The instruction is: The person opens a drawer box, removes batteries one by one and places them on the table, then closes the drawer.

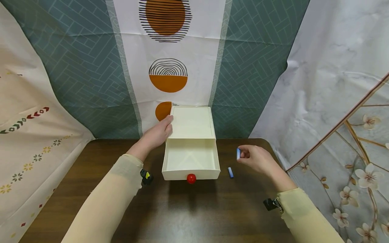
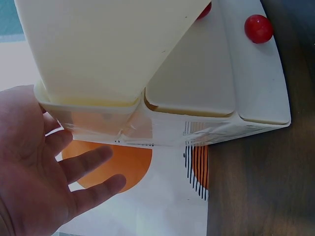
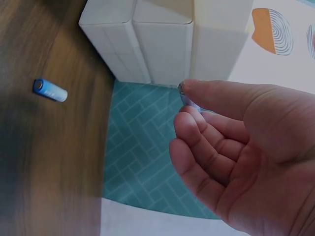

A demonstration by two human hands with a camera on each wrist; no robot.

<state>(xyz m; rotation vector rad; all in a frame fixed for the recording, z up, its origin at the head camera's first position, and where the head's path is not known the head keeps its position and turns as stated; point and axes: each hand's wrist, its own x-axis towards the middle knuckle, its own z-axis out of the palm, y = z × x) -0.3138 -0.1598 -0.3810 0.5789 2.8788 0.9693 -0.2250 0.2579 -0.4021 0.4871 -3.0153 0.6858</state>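
Head view: right of centre, my right hand (image 1: 254, 158) pinches 1 battery (image 1: 238, 154), long axis near-vertical in frame, right of the open drawer (image 1: 176, 175); my left hand (image 1: 156, 135), nearer the drawer, touches the box (image 1: 192, 123), fingers loosely spread.

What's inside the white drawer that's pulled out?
In its open part, the drawer shows only bare pale floor. Anything farther back is hidden under the cabinet top.

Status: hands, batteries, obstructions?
Left hand against drawer unit; right hand pinching blue battery. Second battery on table, right of open drawer. No obstruction visible above drawer.
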